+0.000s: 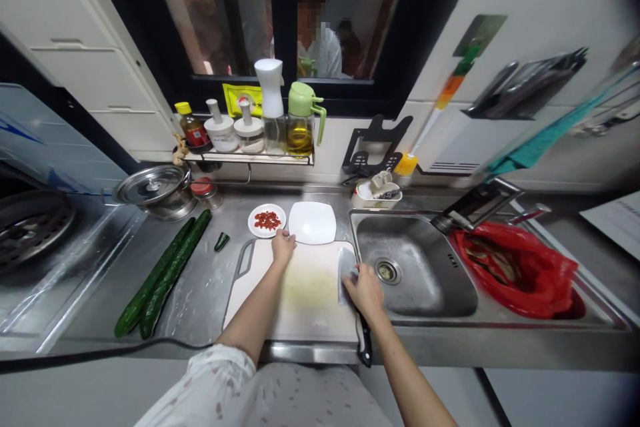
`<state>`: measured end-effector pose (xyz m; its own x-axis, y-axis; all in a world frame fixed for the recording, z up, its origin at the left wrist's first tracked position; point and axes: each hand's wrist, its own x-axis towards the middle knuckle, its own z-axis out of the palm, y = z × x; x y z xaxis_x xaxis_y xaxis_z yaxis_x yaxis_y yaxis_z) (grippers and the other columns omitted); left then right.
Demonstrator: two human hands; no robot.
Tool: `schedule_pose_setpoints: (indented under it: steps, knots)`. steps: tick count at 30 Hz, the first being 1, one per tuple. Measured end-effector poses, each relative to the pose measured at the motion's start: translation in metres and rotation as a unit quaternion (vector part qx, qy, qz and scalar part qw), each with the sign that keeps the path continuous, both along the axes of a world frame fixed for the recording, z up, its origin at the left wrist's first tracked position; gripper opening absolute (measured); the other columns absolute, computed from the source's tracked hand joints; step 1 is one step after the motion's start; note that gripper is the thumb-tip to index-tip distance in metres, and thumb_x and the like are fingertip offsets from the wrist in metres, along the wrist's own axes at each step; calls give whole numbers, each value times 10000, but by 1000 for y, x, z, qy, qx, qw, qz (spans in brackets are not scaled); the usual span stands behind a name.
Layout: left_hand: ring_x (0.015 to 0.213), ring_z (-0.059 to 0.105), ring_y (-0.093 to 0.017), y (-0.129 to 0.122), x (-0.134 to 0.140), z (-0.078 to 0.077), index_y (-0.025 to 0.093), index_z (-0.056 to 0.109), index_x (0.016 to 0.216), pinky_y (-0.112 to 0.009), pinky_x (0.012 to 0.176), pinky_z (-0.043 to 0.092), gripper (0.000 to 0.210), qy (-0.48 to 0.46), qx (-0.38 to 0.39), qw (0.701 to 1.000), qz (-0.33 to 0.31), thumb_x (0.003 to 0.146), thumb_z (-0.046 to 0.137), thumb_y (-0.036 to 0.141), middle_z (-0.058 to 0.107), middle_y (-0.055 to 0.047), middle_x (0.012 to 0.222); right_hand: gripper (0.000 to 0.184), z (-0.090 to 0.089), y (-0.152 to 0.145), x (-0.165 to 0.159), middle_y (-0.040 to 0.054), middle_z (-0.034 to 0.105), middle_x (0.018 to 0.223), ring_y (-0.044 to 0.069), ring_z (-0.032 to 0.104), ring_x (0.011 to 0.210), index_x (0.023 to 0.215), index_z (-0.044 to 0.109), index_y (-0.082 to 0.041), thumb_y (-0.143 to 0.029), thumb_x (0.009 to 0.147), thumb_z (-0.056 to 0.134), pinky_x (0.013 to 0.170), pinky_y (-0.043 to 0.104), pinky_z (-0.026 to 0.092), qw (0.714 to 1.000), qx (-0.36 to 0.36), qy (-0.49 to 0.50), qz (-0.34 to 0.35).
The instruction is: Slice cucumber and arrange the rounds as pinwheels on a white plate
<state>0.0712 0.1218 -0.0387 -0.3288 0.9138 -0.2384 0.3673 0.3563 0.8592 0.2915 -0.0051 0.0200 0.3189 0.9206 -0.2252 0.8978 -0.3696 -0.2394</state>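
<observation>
My left hand (283, 248) reaches over the far edge of a white cutting board (310, 320), its fingers curled together. They are at the near rims of a small round plate of chopped red pieces (267, 220) and a white square plate (313, 221); what they pinch, if anything, is hidden. My right hand (367, 290) is over the board's right edge, fingers bent and apart beside the blade of a kitchen knife (345, 260). The knife's black handle points toward me, outside my grip. A pale yellow-green stain marks the board.
Two long cucumbers (170, 273) and a cut cucumber end (221, 241) lie left. A lidded steel pot (155, 190) stands behind them. At right are a sink (420, 273) and red plastic bag (520, 273). A rack (250, 159) holds bottles and jars below the window.
</observation>
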Motion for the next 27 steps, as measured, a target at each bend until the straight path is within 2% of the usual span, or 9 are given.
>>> schedule_pose_setpoints:
  steps: [4,8,12,15,18,20,21,23,27]
  knots:
    - [577,642,-130,1,0,1,205,472,808,-227,644,455,163,9,-2,1000,-3,743,619,232,611,46,555,517,1,-18,4,127,530,1184,252,565,1038,1233,434,-188,-472,817,548,782,325,417,997,-80,7,-11]
    - [573,640,-134,1,2,3,199,491,821,-228,636,452,170,10,-4,1000,-5,743,629,259,614,36,566,497,-1,-24,1,134,528,1211,257,570,1050,1250,414,-177,-433,839,529,793,327,420,996,-85,10,4]
    - [576,630,-139,-7,-8,5,193,535,931,-237,643,446,223,11,16,999,-30,782,597,347,623,29,590,527,0,-24,-3,146,509,1265,247,583,1046,1304,366,-168,-395,853,517,802,317,425,996,-84,25,0]
    - [665,627,-152,-20,-38,8,209,580,962,-255,686,445,217,87,62,994,-22,818,545,367,654,-5,724,599,1,-23,-4,160,492,1305,254,570,1080,1366,301,-159,-388,856,516,830,321,423,995,-90,30,-5]
    - [947,592,-212,-32,-83,16,215,598,1024,-325,844,428,241,224,103,967,67,826,540,339,636,-79,1026,649,-2,-22,-4,173,479,1327,259,562,1101,1410,247,-147,-386,865,505,849,323,419,995,-94,27,-1]
    - [1117,504,-268,-36,-114,22,213,584,1092,-395,931,382,292,300,90,938,145,826,543,326,565,-115,1174,653,-4,-22,-5,176,478,1330,258,567,1096,1422,237,-148,-388,872,493,849,323,419,995,-95,18,1]
    - [1159,469,-282,-37,-127,23,224,573,1119,-421,950,365,306,321,73,930,165,827,542,313,539,-116,1212,654,-6,-22,-5,176,479,1329,258,570,1092,1426,234,-149,-389,874,490,847,323,420,995,-96,13,3]
    - [1196,435,-290,-36,-148,25,238,548,1159,-447,972,340,335,346,35,924,159,829,538,296,516,-112,1244,664,-7,-22,-6,178,482,1327,260,571,1093,1432,227,-147,-393,875,492,844,323,422,995,-96,5,5]
    - [1189,452,-310,-30,-172,21,243,504,1218,-474,969,335,420,359,-51,928,82,809,571,311,533,-121,1242,680,-2,-22,-9,185,500,1310,264,568,1101,1432,229,-138,-400,870,510,844,326,425,995,-95,-5,-2]
